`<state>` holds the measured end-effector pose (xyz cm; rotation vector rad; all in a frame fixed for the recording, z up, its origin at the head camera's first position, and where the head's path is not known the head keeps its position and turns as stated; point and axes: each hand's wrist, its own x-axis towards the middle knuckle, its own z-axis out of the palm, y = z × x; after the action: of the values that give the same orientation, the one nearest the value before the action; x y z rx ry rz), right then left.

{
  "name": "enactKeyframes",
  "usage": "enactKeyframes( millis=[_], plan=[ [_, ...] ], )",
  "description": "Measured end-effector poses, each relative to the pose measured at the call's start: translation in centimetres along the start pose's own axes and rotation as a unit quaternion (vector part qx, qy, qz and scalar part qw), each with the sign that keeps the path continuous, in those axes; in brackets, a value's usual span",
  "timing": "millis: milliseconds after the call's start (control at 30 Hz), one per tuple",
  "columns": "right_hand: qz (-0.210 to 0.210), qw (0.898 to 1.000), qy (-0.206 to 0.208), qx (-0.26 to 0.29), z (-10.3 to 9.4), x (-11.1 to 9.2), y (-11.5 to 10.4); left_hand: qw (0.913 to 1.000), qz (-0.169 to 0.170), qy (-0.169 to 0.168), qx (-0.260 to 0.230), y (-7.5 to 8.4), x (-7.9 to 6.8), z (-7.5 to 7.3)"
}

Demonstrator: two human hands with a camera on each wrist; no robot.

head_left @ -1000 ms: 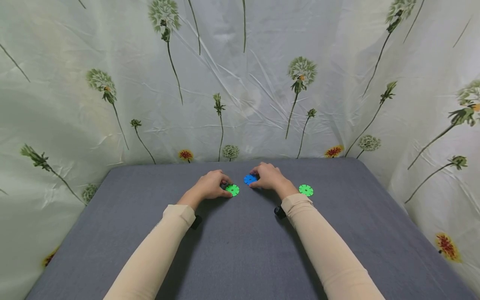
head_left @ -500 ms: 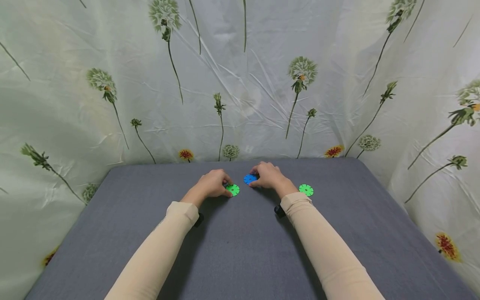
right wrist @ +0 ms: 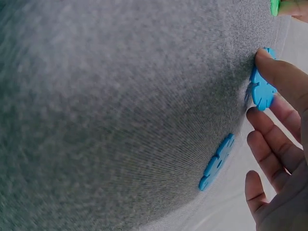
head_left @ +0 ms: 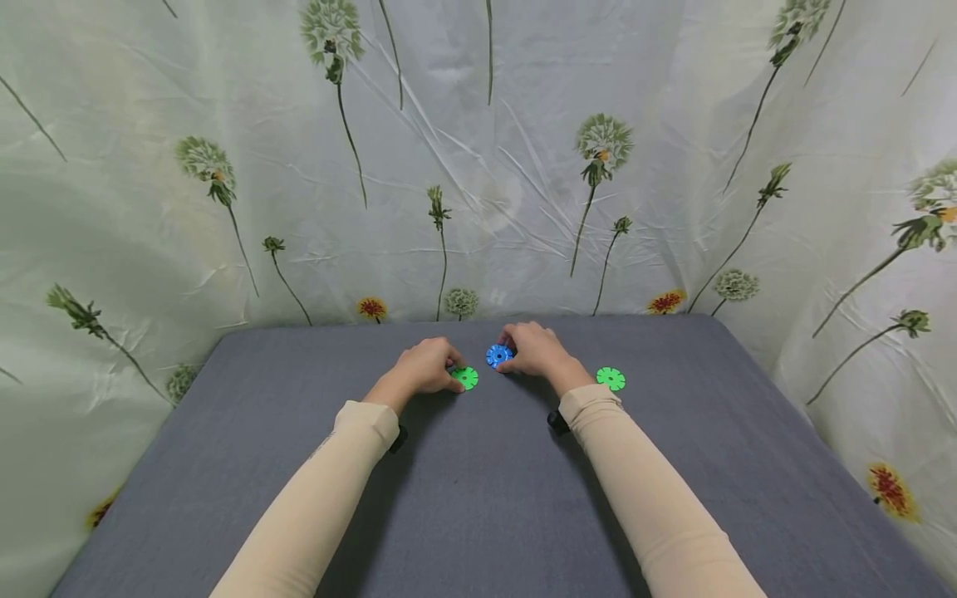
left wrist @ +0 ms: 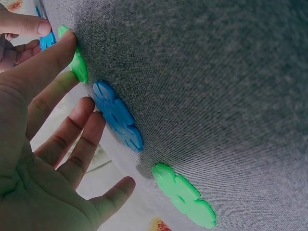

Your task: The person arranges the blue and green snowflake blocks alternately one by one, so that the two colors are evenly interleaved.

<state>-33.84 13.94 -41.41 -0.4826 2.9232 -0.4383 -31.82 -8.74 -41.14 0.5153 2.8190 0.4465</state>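
Near the table's far edge, my left hand (head_left: 429, 365) pinches a green notched plastic disc (head_left: 465, 379) between thumb and finger. To its right, my right hand (head_left: 534, 349) holds a blue notched disc (head_left: 498, 356) the same way, with a small gap between the two discs. The left wrist view shows another blue disc (left wrist: 117, 115) and another green disc (left wrist: 185, 195) lying beside my left hand's lower fingers. In the right wrist view, a further blue disc (right wrist: 216, 161) lies on the cloth by my right hand. Hands hide these three in the head view.
A green disc (head_left: 611, 379) lies flat to the right of my right wrist. Grey cloth covers the table (head_left: 478, 498). Behind it hangs a pale curtain (head_left: 508, 208) printed with dandelions, close to the far edge.
The blue disc in my right hand has tilted slightly and catches the light. My left hand shifted a little to the right at first; otherwise both hands stay nearly still.
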Motion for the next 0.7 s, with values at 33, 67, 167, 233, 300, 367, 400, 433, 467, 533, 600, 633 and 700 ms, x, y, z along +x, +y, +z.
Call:
enactKeyframes(
  millis=[33,67,167,233,300,367,400,433,467,533,600,633,700],
  plan=[
    [-0.001,1.000,0.002,0.005,0.08,0.00,0.00,1.0000,-0.001,0.000,-0.001,-0.04,0.04,0.05],
    [-0.001,1.000,0.002,0.010,0.17,0.00,0.00,1.0000,-0.002,0.000,-0.002,-0.07,0.08,0.10],
    [-0.001,1.000,0.004,0.025,0.35,-0.08,0.07,1.0000,-0.004,0.002,-0.006,-0.16,0.21,0.20],
    [-0.003,0.999,0.005,0.032,0.37,-0.17,0.13,0.9999,-0.004,0.005,-0.008,-0.19,0.29,0.26],
    [-0.006,0.999,0.007,0.037,0.33,-0.26,0.23,0.9999,-0.003,0.007,-0.009,-0.19,0.34,0.29],
    [-0.009,0.999,0.005,0.042,0.30,-0.33,0.33,0.9999,-0.003,0.008,-0.011,-0.20,0.39,0.34],
    [-0.010,0.999,0.002,0.044,0.27,-0.36,0.38,0.9999,-0.003,0.008,-0.011,-0.21,0.40,0.35],
    [-0.010,0.999,-0.001,0.046,0.24,-0.38,0.43,0.9999,-0.003,0.008,-0.011,-0.22,0.41,0.36],
    [-0.010,0.999,-0.003,0.048,0.19,-0.40,0.46,0.9999,-0.003,0.007,-0.012,-0.24,0.43,0.36],
    [-0.011,0.999,-0.010,0.049,0.07,-0.42,0.50,0.9999,-0.003,0.007,-0.013,-0.28,0.37,0.31],
    [-0.010,0.999,-0.016,0.050,-0.05,-0.42,0.50,0.9999,-0.003,0.007,-0.014,-0.26,0.33,0.27],
    [-0.011,0.999,-0.019,0.047,-0.10,-0.44,0.50,0.9999,-0.004,0.007,-0.014,-0.26,0.29,0.25],
    [-0.013,0.999,-0.023,0.038,-0.20,-0.46,0.46,0.9998,-0.006,0.006,-0.015,-0.26,0.21,0.22]
  ],
)
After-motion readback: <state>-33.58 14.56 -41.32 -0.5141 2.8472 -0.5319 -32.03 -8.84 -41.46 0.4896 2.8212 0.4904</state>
